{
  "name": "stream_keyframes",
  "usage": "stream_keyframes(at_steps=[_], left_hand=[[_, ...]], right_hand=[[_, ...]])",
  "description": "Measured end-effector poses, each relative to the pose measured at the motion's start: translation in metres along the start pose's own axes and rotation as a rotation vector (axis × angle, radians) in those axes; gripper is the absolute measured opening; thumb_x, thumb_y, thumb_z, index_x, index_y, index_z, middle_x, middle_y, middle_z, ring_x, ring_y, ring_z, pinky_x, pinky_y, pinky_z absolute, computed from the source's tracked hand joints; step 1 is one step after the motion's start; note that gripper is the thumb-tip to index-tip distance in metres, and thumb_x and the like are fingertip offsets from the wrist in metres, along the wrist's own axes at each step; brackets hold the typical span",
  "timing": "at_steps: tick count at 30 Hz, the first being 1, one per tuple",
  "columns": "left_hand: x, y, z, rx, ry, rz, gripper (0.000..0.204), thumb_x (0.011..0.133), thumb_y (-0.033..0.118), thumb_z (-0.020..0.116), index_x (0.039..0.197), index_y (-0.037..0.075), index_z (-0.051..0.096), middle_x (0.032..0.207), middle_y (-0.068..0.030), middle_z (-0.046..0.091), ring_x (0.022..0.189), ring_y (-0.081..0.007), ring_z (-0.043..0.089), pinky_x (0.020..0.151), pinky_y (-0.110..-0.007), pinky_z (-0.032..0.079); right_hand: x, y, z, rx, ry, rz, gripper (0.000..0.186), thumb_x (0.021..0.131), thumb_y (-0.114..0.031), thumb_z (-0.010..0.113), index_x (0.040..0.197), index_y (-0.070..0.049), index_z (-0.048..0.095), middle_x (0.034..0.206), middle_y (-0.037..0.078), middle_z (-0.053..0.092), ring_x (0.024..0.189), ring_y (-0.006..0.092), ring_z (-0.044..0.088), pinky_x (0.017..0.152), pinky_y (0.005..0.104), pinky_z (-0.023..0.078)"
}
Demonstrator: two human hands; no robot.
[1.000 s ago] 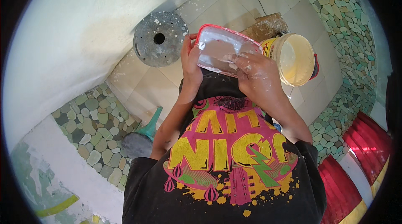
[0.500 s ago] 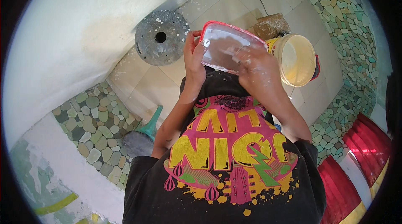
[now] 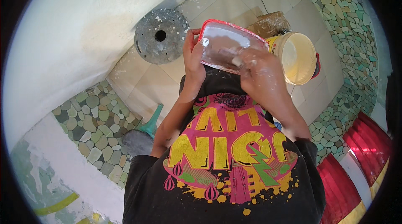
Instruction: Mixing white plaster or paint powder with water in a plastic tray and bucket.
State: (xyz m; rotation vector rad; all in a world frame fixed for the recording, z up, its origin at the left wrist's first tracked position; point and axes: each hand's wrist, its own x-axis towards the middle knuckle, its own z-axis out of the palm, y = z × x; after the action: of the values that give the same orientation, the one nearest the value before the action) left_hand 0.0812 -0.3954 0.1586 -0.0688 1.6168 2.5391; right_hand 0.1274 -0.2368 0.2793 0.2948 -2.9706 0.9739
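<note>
A shallow tub with a red rim is tilted in front of my lap, its inside smeared with a wet whitish-grey paste. My left hand is closed on the tub's left end, with the thumb over the edge. My right hand is over the tub's right side, its fingers closed on a small pale tool. Motion blur and the fingers hide most of that tool, so its kind does not show. Whitish specks cover the back of the right hand.
Right of the tub, a pale yellow bucket leans open toward me. Behind it lies a stained brown block. A grey speckled disc with a centre hole stands by the white wall. A teal-handled object lies left; red fabric lies lower right.
My right hand has shifted slightly right and down within the tub, and the pale end of the tool shows more clearly. The left hand keeps its hold on the tub.
</note>
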Motion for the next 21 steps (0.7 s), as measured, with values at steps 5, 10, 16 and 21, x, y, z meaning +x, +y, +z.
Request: stream_keyframes(at_steps=[5, 10, 16, 21], left_hand=[[-0.001, -0.007, -0.008, 0.039, -0.005, -0.031, 0.038, 0.091, 0.028, 0.055, 0.114, -0.002, 0.055, 0.092, -0.005, 0.06, 0.083, -0.009, 0.052, 0.075, -0.023, 0.04], [-0.001, -0.002, -0.003, -0.044, -0.002, -0.013, 0.037, 0.091, 0.027, 0.054, 0.115, -0.001, 0.055, 0.096, -0.0066, 0.062, 0.088, -0.0095, 0.055, 0.078, -0.024, 0.042], [0.001, -0.001, -0.003, -0.023, 0.018, -0.015, 0.036, 0.091, 0.026, 0.055, 0.115, -0.002, 0.054, 0.094, -0.0062, 0.063, 0.087, -0.0098, 0.055, 0.079, -0.023, 0.042], [0.002, 0.002, -0.003, -0.005, 0.025, -0.013, 0.036, 0.091, 0.026, 0.054, 0.114, -0.002, 0.055, 0.093, -0.006, 0.063, 0.086, -0.0097, 0.056, 0.078, -0.023, 0.042]], right_hand=[[0.008, 0.003, 0.004, 0.006, 0.031, 0.076, 0.032, 0.074, 0.005, 0.06, 0.103, -0.002, 0.069, 0.092, 0.022, 0.069, 0.087, 0.0409, 0.067, 0.076, 0.0461, 0.055], [0.003, 0.0, 0.008, 0.026, -0.029, 0.005, 0.029, 0.073, 0.005, 0.06, 0.1, -0.001, 0.069, 0.093, 0.022, 0.069, 0.087, 0.0404, 0.067, 0.076, 0.0457, 0.055], [0.008, -0.002, 0.007, -0.091, 0.142, 0.035, 0.025, 0.073, 0.005, 0.062, 0.096, -0.001, 0.07, 0.089, 0.02, 0.07, 0.083, 0.0395, 0.068, 0.075, 0.0445, 0.055], [0.009, 0.007, 0.012, 0.02, 0.001, 0.08, 0.031, 0.073, 0.005, 0.063, 0.103, -0.003, 0.072, 0.092, 0.018, 0.071, 0.084, 0.0386, 0.068, 0.075, 0.0437, 0.055]])
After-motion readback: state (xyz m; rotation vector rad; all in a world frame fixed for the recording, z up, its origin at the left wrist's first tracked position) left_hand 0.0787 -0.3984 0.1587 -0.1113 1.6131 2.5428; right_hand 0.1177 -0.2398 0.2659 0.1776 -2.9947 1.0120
